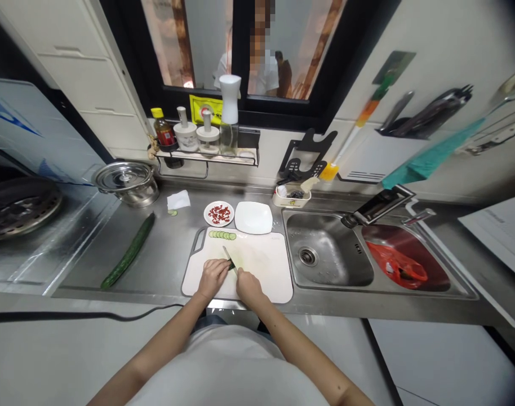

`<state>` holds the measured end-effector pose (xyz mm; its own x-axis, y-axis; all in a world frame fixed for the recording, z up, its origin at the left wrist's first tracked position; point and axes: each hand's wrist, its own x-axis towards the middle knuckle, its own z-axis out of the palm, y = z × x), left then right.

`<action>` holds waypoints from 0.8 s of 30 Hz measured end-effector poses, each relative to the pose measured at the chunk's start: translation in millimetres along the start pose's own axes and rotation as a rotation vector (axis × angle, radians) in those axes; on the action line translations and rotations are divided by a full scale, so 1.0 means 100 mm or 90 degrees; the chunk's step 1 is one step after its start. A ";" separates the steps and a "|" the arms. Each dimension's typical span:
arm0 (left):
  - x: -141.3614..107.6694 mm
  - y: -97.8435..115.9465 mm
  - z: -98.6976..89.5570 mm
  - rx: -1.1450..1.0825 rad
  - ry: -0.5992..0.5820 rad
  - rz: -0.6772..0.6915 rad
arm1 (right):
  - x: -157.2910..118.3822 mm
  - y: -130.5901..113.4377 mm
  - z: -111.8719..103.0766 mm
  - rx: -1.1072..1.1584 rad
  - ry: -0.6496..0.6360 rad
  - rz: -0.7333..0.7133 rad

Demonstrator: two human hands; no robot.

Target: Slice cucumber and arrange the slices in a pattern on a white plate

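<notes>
On the white cutting board (pixel 270 276), my right hand (pixel 249 286) is closed round the handle of a small knife (pixel 226 252), its blade slanting up and left. My left hand (pixel 215 276) has its fingers curled over a dark green cucumber piece (pixel 231 264), mostly hidden beneath them, close to the blade. A row of cucumber slices (pixel 222 235) lies along the board's far edge. Behind the board stand a small plate with chopped red pieces (pixel 219 213) and a white square plate (pixel 253 217). A whole cucumber (pixel 128 251) rests on the counter to the left.
A lidded steel pot (pixel 133 183) stands back left, near a paper scrap (pixel 178 199) with cucumber bits. The double sink (pixel 331 276) is at right, with a red bag (pixel 396 268) in one basin. A spice shelf (pixel 207 157) hangs below the window.
</notes>
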<state>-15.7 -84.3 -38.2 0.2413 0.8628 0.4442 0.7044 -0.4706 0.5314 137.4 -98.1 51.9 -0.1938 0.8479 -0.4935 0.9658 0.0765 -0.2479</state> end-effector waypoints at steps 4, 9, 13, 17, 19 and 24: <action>-0.01 -0.02 0.03 -0.002 0.005 -0.002 | -0.17 0.10 0.09 -0.007 0.000 0.019; -0.02 -0.03 0.05 -0.005 0.014 0.001 | -0.21 0.15 0.12 0.006 -0.002 0.022; -0.02 -0.02 0.04 -0.007 0.012 0.003 | -0.08 0.09 0.05 0.015 0.012 0.008; -0.02 -0.01 0.03 -0.004 0.012 0.007 | 0.14 -0.04 -0.06 0.024 0.032 -0.010; -0.01 -0.01 0.02 -0.001 0.009 0.009 | 0.24 -0.09 -0.10 0.039 0.045 -0.021; -0.01 0.00 0.01 0.008 0.005 0.006 | 0.34 -0.13 -0.13 0.043 0.053 -0.019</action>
<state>-15.1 -84.4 -39.4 0.2432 0.8569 0.4545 0.7099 -0.4766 0.5186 120.8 -63.4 49.3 -0.2051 0.8867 -0.4144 0.9454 0.0700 -0.3182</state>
